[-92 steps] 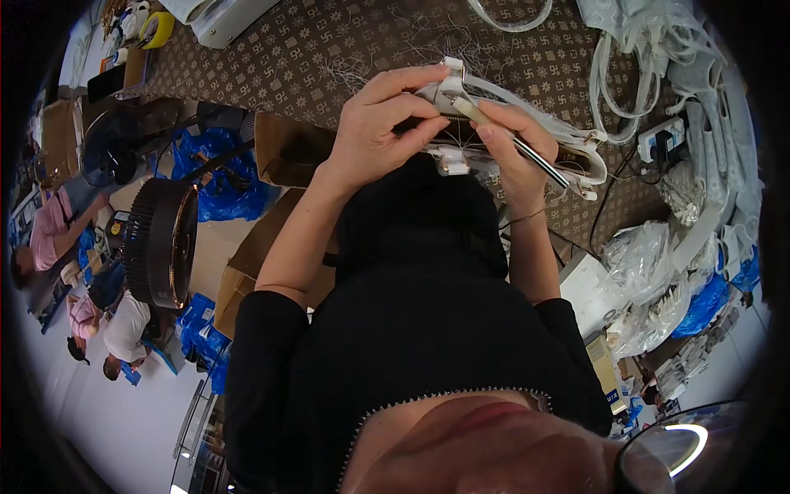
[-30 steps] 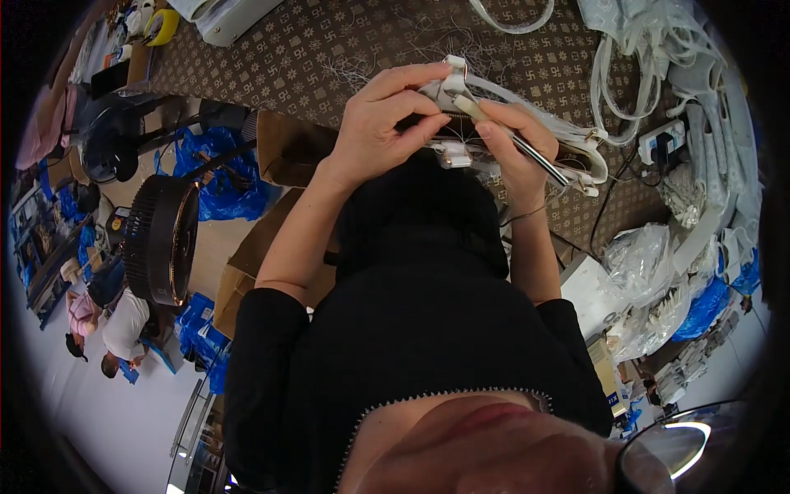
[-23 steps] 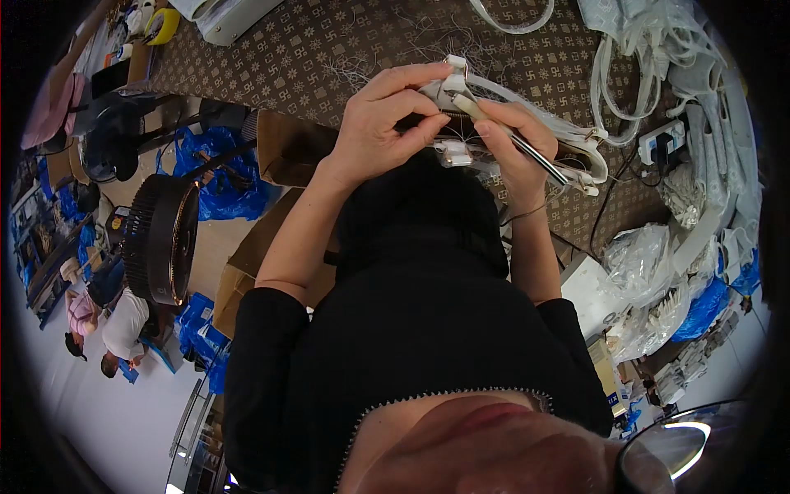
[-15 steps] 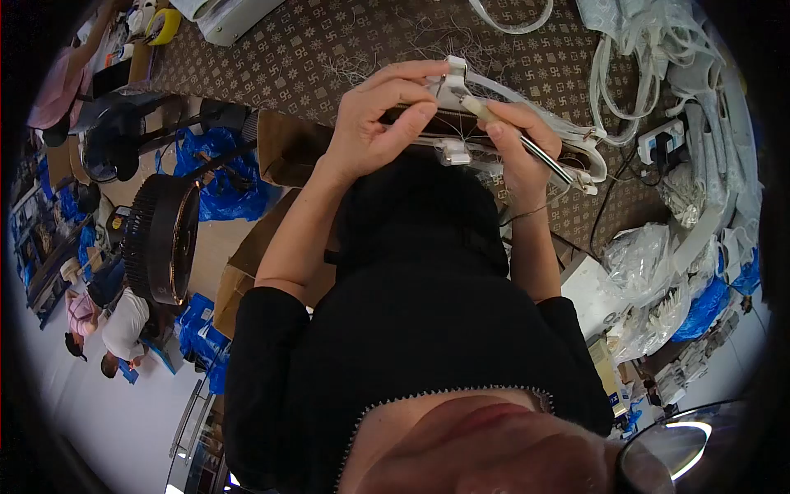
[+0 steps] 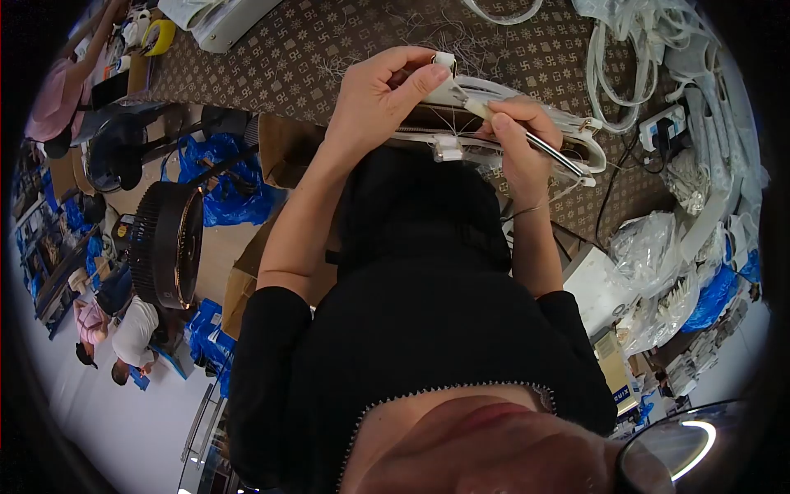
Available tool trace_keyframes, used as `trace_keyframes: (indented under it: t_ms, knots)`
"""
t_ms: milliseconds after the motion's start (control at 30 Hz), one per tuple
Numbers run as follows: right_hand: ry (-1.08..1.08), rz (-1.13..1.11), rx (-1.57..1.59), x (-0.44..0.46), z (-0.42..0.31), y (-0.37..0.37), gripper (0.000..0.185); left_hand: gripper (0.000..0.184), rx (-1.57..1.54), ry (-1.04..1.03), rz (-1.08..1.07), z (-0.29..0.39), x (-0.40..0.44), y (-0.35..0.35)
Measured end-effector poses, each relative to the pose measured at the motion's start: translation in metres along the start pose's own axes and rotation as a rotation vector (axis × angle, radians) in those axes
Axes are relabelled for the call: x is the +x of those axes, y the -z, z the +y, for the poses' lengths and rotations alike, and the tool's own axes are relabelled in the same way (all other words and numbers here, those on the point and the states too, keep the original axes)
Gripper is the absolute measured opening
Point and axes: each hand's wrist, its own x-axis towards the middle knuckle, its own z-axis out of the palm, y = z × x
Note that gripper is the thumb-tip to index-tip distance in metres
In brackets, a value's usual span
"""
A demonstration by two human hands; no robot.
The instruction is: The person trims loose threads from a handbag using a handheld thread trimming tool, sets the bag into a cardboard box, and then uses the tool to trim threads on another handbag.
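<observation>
At the table edge in the head view lies a long white bag (image 5: 527,103), its dark opening facing up. My left hand (image 5: 374,103) is closed, thumb and index finger pinching a white strap tab (image 5: 445,60) with metal on it at the bag's far side. My right hand (image 5: 527,136) is wrapped around a slim tool (image 5: 549,151) with a shiny metal shaft and a pale end. That pale end points toward the tab, close to the left thumb; contact cannot be made out. Thin threads run down to another white tab (image 5: 448,148) on the near side.
Loose threads litter the patterned tablecloth (image 5: 329,41). White straps (image 5: 609,74) and bagged pieces (image 5: 646,247) are heaped on the right, by a power strip (image 5: 661,128). A black fan (image 5: 164,243) and a cardboard box (image 5: 284,152) stand left. Other people sit farther off.
My left thumb has risen to the strap tab and its fingers have curled in. My right hand keeps the tool, shifted only slightly. The whole view has tilted a little.
</observation>
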Motion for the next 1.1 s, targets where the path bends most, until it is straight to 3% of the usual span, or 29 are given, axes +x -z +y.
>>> trace_keyframes:
  t_ms: [167, 1100]
  knots:
    - [-0.025, -0.011, -0.143, 0.0028, -0.0029, -0.0042, 0.011, 0.027, 0.009, -0.022, 0.014, 0.0005, -0.0012, -0.0004]
    - [-0.011, 0.006, -0.171, 0.0041, -0.0048, -0.0066, 0.013, 0.030, 0.043, -0.046, 0.028, -0.0035, -0.0020, -0.0002]
